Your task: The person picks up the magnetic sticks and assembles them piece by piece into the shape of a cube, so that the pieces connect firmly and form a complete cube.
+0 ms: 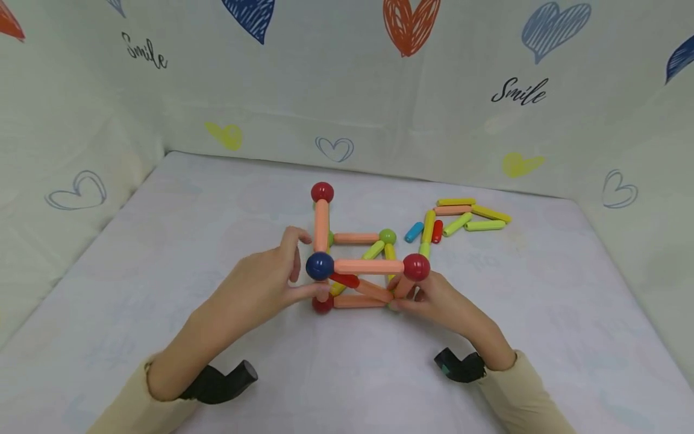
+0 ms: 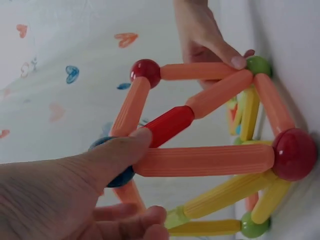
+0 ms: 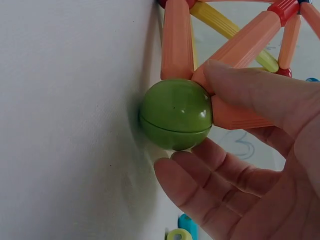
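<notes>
A frame of magnetic sticks and balls stands on the table, with orange sticks (image 1: 368, 267) along its upper front edge. At its left corner, my left hand (image 1: 260, 277) has its thumb against the blue ball (image 1: 320, 266) and sticks meeting there; its other fingers are bent behind. A red stick (image 2: 172, 126) joined to an orange stick (image 2: 222, 93) slants from that corner down to a green ball (image 3: 176, 114). Beside this green ball my right hand (image 3: 250, 150) pinches the orange sticks, thumb on top. Red balls (image 1: 416, 267) sit at other corners.
Loose yellow, green, orange, red and blue sticks (image 1: 485, 225) lie behind the frame to the right. A white table (image 1: 162, 241) reaches back to a cloth wall (image 1: 347, 90) printed with hearts. Black wrist cameras (image 1: 217, 383) are strapped to both forearms.
</notes>
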### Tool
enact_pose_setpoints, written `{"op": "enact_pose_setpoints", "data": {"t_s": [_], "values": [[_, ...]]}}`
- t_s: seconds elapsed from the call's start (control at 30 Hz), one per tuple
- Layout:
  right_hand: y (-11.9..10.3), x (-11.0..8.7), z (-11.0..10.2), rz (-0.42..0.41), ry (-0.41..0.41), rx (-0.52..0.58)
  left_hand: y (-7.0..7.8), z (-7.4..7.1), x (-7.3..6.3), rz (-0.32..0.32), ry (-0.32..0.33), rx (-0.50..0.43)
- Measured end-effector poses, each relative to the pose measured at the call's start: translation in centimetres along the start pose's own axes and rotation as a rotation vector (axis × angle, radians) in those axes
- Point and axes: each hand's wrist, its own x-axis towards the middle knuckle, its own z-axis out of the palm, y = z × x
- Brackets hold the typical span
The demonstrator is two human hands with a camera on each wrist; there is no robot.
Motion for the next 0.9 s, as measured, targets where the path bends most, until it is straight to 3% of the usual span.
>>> {"op": "enact_pose_setpoints", "data": {"t_s": [0.17, 0.27, 0.4, 0.57, 0.9], "values": [[0.1, 0.1, 0.0, -0.006, 0.006, -0.01, -1.1, 1.0, 0.5, -0.092, -0.274, -0.009], [0.1, 0.1, 0.0, -0.021, -0.007, -0.022, -1.8, 2.7, 1.1, -0.103, -0.367, -0.059], [0.1, 0.1, 0.0, -0.031, -0.018, -0.028, -2.3, 4.2, 1.4, -0.053, -0.337, -0.106], [-0.2, -0.1, 0.1, 0.019, -0.041, -0.041, -2.3, 4.4, 1.5, -0.031, -0.297, -0.111], [-2.0, -0.1, 1.3, 0.045, -0.117, -0.081, -2.7, 3.7, 1.8, -0.1, -0.282, -0.146]]}}
